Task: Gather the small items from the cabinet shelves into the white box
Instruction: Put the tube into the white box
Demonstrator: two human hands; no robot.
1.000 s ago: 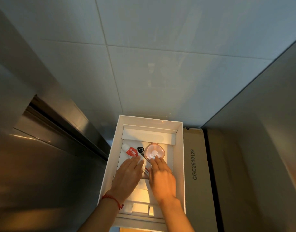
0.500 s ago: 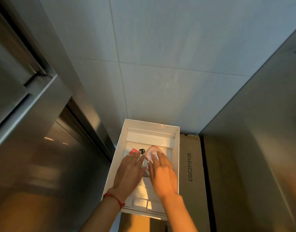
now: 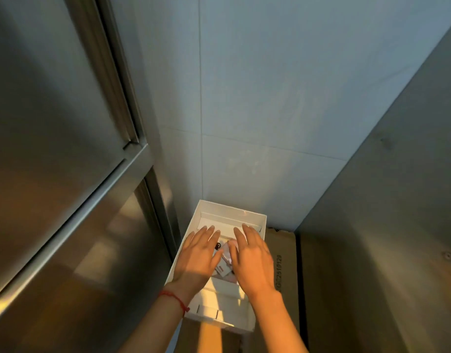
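The white box (image 3: 232,212) lies low in the middle of the view, open at the top. Both my hands hover flat over its inside with straight, spread fingers and hold nothing. My left hand (image 3: 197,258), with a red string at the wrist, covers the left half. My right hand (image 3: 252,258) covers the right half. Between them show a small black item (image 3: 216,246), part of a pink round item (image 3: 230,248) and a white tag with red print (image 3: 222,270). The rest of the contents is hidden under my hands.
A brown cardboard carton (image 3: 283,266) with printed digits lies under and right of the box. Steel cabinet doors (image 3: 53,174) fill the left side. A grey panel (image 3: 397,200) rises on the right, and a pale tiled wall (image 3: 257,98) stands behind.
My view has tilted up, so the box sits lower in the frame. Both hands slid forward over the items and spread apart; the pink item and red tag are now mostly covered.
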